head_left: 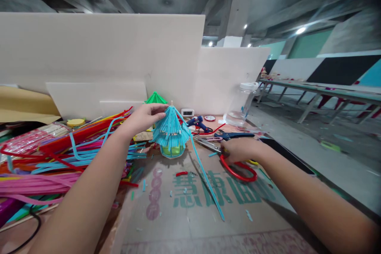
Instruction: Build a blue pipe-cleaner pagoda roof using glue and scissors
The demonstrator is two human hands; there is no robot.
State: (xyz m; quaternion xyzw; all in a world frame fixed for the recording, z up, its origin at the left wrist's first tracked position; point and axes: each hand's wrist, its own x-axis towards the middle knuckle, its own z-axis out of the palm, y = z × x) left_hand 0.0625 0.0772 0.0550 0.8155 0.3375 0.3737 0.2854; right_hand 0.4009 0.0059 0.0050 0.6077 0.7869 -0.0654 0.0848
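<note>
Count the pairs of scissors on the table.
2. The red-handled scissors lie under the right hand; the blue-handled scissors lie just behind that hand, beside the glue gun. The pipe-cleaner pile may hide more.

hands 2 [143, 119]; scissors 2 [238, 166]; glue gun 1 [198, 123]; jar 1 [242, 103]; blue roof model 1 [171, 131]

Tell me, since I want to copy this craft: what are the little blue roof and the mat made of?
Roof: seemingly fuzzy blue pipe cleaners, matte, laid in tiers; one loose strand trails away. Mat: likely brown cardboard, dull, printed with green characters.
</note>
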